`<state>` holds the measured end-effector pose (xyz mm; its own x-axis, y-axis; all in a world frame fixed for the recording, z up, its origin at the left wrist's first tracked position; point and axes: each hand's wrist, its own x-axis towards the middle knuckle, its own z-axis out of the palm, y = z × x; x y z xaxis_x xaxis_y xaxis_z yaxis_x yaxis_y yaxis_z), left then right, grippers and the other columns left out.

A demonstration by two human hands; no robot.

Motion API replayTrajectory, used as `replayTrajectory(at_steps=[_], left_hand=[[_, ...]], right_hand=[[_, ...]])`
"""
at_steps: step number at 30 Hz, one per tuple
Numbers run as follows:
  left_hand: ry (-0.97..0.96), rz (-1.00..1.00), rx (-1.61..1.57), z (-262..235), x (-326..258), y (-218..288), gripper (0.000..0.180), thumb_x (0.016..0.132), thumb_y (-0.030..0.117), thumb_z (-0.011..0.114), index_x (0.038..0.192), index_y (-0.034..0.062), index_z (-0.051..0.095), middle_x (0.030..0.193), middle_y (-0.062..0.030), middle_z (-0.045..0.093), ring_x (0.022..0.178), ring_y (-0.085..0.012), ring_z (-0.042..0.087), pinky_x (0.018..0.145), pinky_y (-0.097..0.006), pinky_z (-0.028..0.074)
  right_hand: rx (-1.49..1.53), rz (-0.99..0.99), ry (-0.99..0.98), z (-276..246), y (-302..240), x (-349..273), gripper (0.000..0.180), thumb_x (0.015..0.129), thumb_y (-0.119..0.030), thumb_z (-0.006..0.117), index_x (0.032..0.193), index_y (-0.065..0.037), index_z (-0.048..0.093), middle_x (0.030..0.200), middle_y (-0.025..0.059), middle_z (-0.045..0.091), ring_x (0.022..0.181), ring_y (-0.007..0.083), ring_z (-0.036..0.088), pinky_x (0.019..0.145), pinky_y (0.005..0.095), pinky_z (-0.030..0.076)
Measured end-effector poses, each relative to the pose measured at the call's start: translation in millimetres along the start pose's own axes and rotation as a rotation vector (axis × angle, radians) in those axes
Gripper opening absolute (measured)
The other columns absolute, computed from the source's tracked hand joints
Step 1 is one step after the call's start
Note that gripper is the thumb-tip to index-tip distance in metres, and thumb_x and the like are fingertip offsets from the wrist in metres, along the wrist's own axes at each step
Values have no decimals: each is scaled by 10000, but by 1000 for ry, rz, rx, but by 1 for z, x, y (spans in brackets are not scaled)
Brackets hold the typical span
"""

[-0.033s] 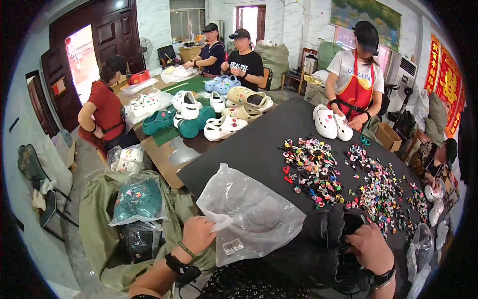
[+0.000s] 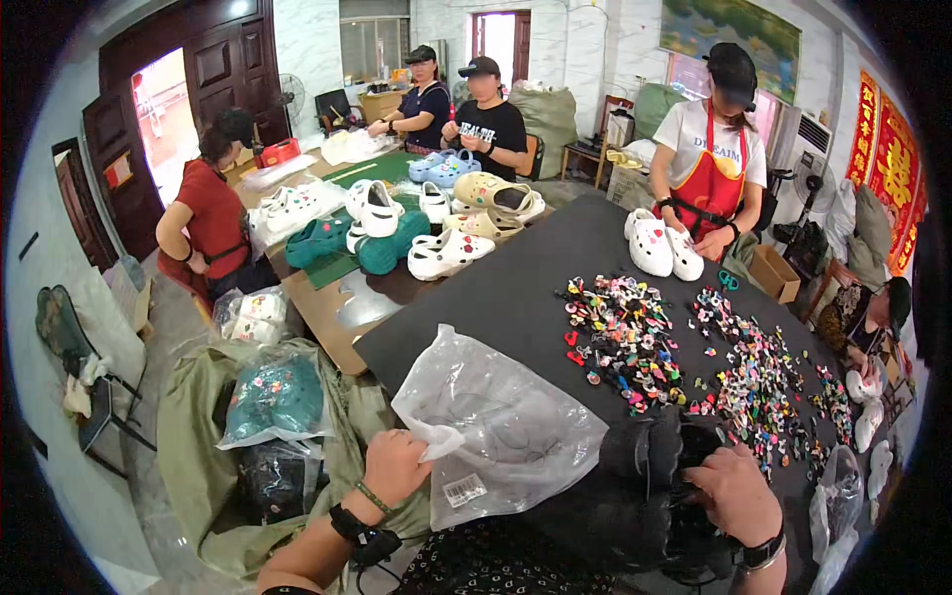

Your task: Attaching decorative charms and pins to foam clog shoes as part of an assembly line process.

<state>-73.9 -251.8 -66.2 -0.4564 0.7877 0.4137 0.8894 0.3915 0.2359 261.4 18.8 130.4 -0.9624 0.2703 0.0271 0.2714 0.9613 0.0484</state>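
Note:
My left hand (image 2: 397, 464) is closed on the edge of a clear plastic bag (image 2: 506, 421), pinching a bunched white corner. The bag lies flattened over the black table, its barcode label near the front. At the table's front edge, my right hand (image 2: 732, 491) curls its fingers around a pair of black clogs (image 2: 645, 481). Their dark shape blends with the table, so their outline is hard to make out. The bag's right end lies close to the clogs. Small colourful shoe charms (image 2: 620, 342) are heaped just beyond them.
An olive sack (image 2: 188, 416) at left holds bagged teal clogs (image 2: 276, 397) and a black bagged pair. White, teal and beige clogs (image 2: 476, 223) crowd the adjoining table. Opposite, a person in a red apron (image 2: 709, 164) handles white clogs (image 2: 650, 246). Other people sit around the tables.

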Motion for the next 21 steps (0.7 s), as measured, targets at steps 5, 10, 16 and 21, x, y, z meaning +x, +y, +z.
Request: replayTrajectory(at_steps=[5, 10, 16, 21], left_hand=[[50, -84, -47, -6, 5, 4, 183, 652, 180, 744, 742, 61, 638, 832, -118, 577, 857, -326, 566, 753, -443, 445], [263, 21, -55, -13, 16, 11, 210, 685, 116, 692, 859, 15, 629, 936, -171, 598, 900, -350, 581, 782, -439, 470], [41, -269, -362, -2, 8, 26, 545, 750, 80, 643, 1271, 8, 500, 1108, -232, 568, 904, -386, 583, 786, -442, 483], [-27, -82, -532, -22, 18, 51, 633, 803, 75, 591, 1406, 13, 407, 1188, -240, 544, 942, -382, 581, 854, -414, 478]], right_hand=[[-26, -100, -22, 11, -3, 17, 283, 698, -82, 690, 980, -107, 690, 777, 46, 584, 824, 251, 571, 780, 382, 412], [-52, -164, -109, 18, -9, 32, 249, 750, -118, 639, 990, -136, 703, 756, 35, 565, 825, 230, 570, 752, 368, 403], [-88, -262, -170, 39, -12, 39, 300, 753, -103, 613, 1035, -157, 697, 775, 16, 550, 835, 202, 553, 767, 349, 389], [-107, -293, -203, 51, -20, 45, 313, 753, -90, 606, 1047, -155, 695, 781, 7, 546, 836, 190, 549, 765, 342, 389]])
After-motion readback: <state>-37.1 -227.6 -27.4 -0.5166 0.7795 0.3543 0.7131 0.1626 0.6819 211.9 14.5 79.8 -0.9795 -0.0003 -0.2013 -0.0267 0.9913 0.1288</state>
